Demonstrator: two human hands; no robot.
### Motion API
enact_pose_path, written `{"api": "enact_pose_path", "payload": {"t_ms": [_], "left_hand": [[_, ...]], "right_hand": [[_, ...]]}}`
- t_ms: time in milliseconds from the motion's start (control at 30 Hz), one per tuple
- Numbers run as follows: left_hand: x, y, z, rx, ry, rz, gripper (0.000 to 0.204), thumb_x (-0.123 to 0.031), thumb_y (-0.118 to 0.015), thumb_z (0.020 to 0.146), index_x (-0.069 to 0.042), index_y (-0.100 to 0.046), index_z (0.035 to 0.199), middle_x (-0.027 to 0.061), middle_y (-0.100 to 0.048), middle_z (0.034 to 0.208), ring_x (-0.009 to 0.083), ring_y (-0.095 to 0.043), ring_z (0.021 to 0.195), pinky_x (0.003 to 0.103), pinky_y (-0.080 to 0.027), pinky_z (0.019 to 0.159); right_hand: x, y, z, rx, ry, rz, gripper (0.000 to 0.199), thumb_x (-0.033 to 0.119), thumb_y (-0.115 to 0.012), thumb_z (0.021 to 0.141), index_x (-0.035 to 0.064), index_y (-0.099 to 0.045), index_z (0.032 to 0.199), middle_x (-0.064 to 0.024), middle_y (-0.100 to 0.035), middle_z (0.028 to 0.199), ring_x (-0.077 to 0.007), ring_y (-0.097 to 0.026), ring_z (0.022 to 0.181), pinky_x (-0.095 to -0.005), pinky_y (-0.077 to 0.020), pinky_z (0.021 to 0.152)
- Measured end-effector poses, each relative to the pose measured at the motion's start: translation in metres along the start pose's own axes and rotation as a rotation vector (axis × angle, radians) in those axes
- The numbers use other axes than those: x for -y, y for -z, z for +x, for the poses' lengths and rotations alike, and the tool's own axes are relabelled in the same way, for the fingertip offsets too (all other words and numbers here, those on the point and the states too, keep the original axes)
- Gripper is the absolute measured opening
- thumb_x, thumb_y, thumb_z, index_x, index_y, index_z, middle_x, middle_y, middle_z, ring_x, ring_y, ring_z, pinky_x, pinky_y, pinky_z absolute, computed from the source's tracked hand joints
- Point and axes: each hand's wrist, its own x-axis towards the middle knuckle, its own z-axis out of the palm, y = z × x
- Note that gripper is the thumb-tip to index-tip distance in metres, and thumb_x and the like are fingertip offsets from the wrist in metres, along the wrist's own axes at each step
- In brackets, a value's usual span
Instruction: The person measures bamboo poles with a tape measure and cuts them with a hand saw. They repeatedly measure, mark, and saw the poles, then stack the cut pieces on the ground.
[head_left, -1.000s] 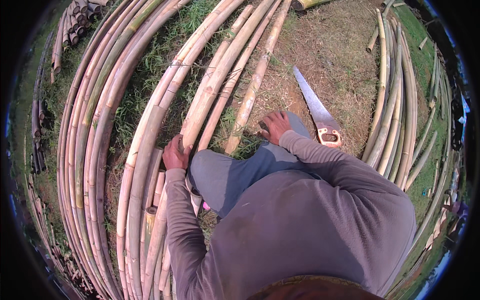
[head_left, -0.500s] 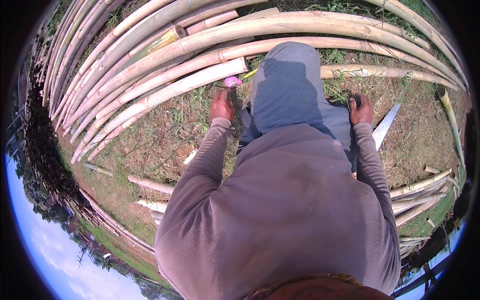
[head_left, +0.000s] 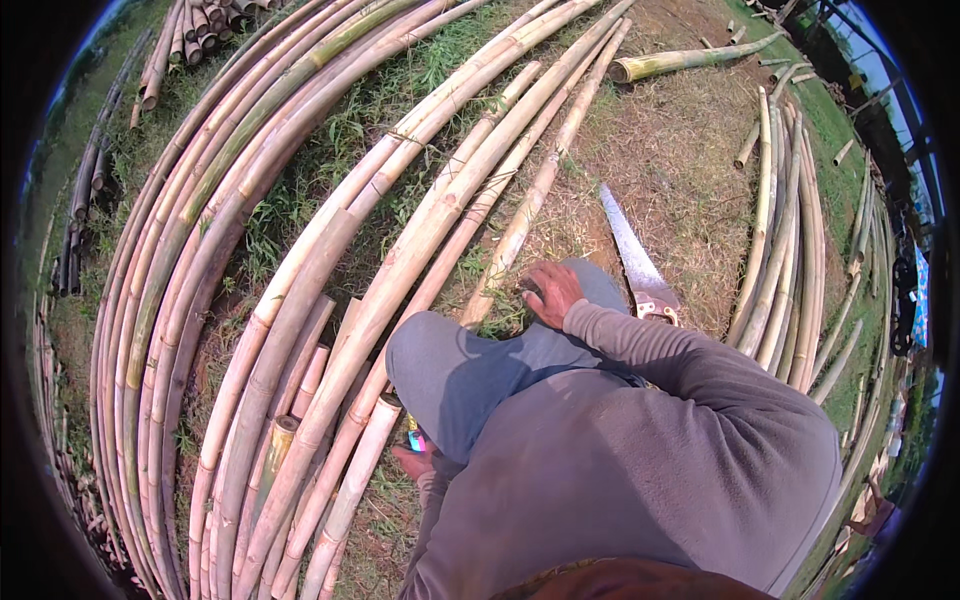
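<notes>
Low on the left, my left hand has its fingers closed at the lower side of a small tape measure with a pink and blue case. A bit of yellow shows at its upper edge, and my thigh partly covers it. The sawn end of a bamboo pole lies just beside it. My right hand rests past my bent knee with curled fingers, over something dark that I cannot make out. A hand saw with a wooden handle lies on the grass to the right of that hand.
Long bamboo poles run in rows from lower left to the top. A short greenish bamboo piece lies at the far side. Another stack of bamboo stands to the right, with dry grass between.
The view has turned to the right, so poles and saw appear rotated. My left hand has moved onto the tape measure by the bamboo end. My right hand still has its fingers curled.
</notes>
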Motion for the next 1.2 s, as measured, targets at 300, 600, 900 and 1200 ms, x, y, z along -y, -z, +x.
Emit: {"api": "enact_pose_path", "payload": {"t_ms": [300,600,900,1200], "left_hand": [[-0.201,0.128,-0.077,-0.153,-0.985,-0.314,0.034,-0.006,-0.060,0.085,0.003,-0.058,0.118,0.0203,-0.060,0.111,0.0377,-0.057,0.101,0.048,-0.046,0.092],[-0.273,0.163,-0.115,-0.033,-1.101,-0.387,0.031,-0.005,-0.065,0.083,0.001,-0.056,0.112,0.0209,-0.056,0.115,0.0361,-0.058,0.104,0.043,-0.047,0.091],[-0.313,0.120,-0.130,0.427,-1.085,-0.712,0.056,-0.016,-0.075,0.087,-0.006,-0.039,0.128,0.0135,-0.042,0.135,0.0241,-0.045,0.121,0.043,-0.040,0.104],[-0.334,0.065,-0.120,0.750,-0.758,-0.921,0.051,-0.006,-0.062,0.096,0.001,-0.034,0.138,0.0149,-0.050,0.123,0.0187,-0.053,0.107,0.033,-0.046,0.091]], "right_hand": [[0.148,0.020,0.022,0.540,0.441,0.666,0.048,0.035,-0.060,0.100,0.0058,-0.055,0.137,-0.0152,-0.065,0.110,-0.0276,-0.066,0.096,-0.0403,-0.0543,0.084],[0.175,0.043,0.017,1.031,0.073,1.160,0.071,0.055,-0.046,0.106,0.0117,-0.031,0.160,-0.0137,-0.060,0.128,-0.0258,-0.064,0.108,-0.0399,-0.0557,0.086],[0.184,0.072,0.013,0.496,-0.120,1.326,0.040,0.020,-0.065,0.101,-0.0003,-0.054,0.134,-0.0117,-0.067,0.115,-0.0191,-0.067,0.104,-0.0326,-0.0552,0.089],[0.137,0.034,0.010,0.214,-0.493,1.355,0.021,0.013,-0.072,0.092,-0.0029,-0.070,0.105,-0.0093,-0.072,0.098,-0.0166,-0.069,0.094,-0.0312,-0.0550,0.085]]}}
